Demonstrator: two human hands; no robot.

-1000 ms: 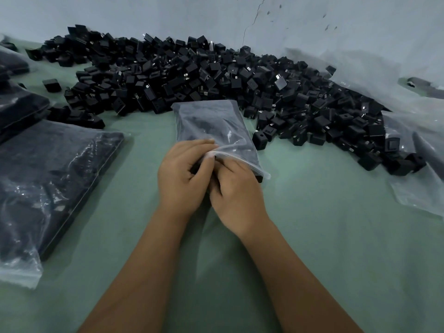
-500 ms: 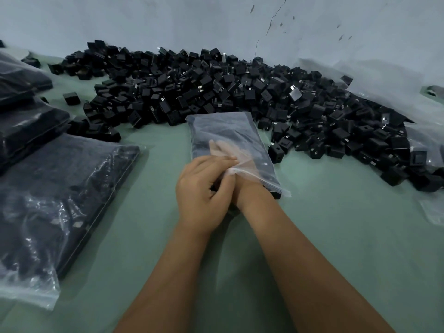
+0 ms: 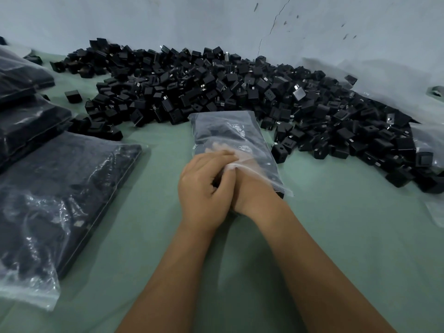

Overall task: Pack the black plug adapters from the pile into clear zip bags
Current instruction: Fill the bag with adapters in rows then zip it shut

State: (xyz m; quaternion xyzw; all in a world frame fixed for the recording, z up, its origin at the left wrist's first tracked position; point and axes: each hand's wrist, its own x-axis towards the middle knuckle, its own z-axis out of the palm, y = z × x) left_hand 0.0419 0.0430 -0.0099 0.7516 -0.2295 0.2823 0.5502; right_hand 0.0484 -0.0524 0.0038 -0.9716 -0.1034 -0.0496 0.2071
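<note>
Left hand (image 3: 204,186) lay over the mouth of the bag (image 3: 230,138), fingers curled, pinching the plastic edge. Right hand (image 3: 249,188) was pushed into the bag mouth; its fingers (image 3: 221,147) showed pale through the film, straight or curled could not be told, nor whether that grip held anything. The two hands touched, left thumb against the right wrist.

Bag lay flat on the green worktop (image 3: 336,236), running away from the hands, dark with adapters inside. An adapter (image 3: 280,152) sat just right of the bag, touching or nearly so.

Beyond the bag's far end, the pile (image 3: 216,92) of black adapters spread wide across the worktop, reaching back to the wall (image 3: 168,20) and curving round to the right of the hands.

Left of the hands, well apart, a filled bag (image 3: 60,200) lay flat; past it, more filled bags (image 3: 26,111) stacked. Far right, loose clear plastic (image 3: 384,87) lay along the pile's edge.
</note>
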